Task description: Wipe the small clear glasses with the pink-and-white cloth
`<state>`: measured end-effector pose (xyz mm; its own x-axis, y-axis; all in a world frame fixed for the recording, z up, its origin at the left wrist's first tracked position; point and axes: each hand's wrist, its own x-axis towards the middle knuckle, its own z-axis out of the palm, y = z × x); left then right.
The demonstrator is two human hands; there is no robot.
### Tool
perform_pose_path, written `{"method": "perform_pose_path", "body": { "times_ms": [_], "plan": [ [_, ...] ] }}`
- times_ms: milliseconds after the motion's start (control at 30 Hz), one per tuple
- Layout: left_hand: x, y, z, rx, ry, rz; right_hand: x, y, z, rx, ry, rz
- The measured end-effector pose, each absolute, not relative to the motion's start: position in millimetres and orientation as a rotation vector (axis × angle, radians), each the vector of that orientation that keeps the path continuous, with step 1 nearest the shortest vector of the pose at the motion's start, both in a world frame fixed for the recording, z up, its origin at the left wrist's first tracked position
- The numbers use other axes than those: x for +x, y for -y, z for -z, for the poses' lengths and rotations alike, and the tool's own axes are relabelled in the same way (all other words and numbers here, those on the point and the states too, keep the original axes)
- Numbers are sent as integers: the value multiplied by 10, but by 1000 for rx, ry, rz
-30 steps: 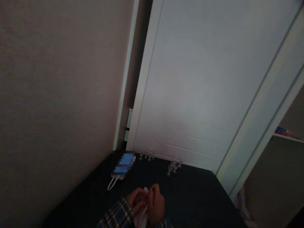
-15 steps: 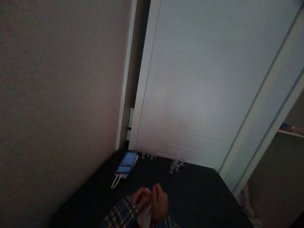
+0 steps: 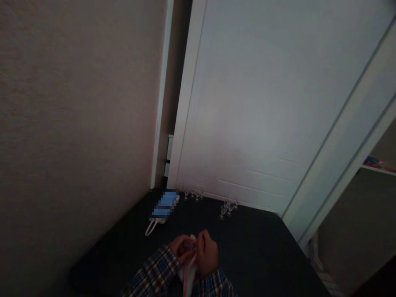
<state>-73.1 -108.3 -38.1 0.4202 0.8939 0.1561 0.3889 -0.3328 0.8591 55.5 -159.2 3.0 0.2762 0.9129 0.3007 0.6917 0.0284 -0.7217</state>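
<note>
Both hands are close together at the bottom centre, over the dark table. My left hand [image 3: 182, 248] is closed, its fingers pinched around a small clear item [image 3: 189, 245] that is hard to make out. My right hand [image 3: 207, 254] is closed beside it, on a white and pink cloth-like thing [image 3: 189, 274] that hangs down between the wrists. Several small clear glass-like pieces stand near the back edge, one group [image 3: 228, 207] at the centre and another [image 3: 193, 195] further left.
The dark table [image 3: 247, 243] meets a white sliding door [image 3: 253, 123] at the back and a wall [image 3: 93, 123] on the left. A phone [image 3: 165, 205] with a white strap [image 3: 151, 227] lies at the back left. Shelving [image 3: 379, 168] stands at the right.
The view has tilted down slightly, so the table and its things appear higher. My left fingers have shifted, and the small clear item now shows between them.
</note>
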Motion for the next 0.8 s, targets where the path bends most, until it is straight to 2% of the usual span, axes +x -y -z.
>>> {"method": "perform_pose_path", "body": {
  "times_ms": [200, 433, 800],
  "plan": [
    [-746, 1086, 378, 1887, -1137, -713, 581, 1578, -17, -1669, 1453, -333],
    [-746, 1120, 302, 1844, -1125, -741, 574, 1603, -47, -1630, 1470, -350],
    [-718, 1102, 456, 1707, -1131, -858, 557, 1605, -79, -1682, 1484, -388]
  ]
}}
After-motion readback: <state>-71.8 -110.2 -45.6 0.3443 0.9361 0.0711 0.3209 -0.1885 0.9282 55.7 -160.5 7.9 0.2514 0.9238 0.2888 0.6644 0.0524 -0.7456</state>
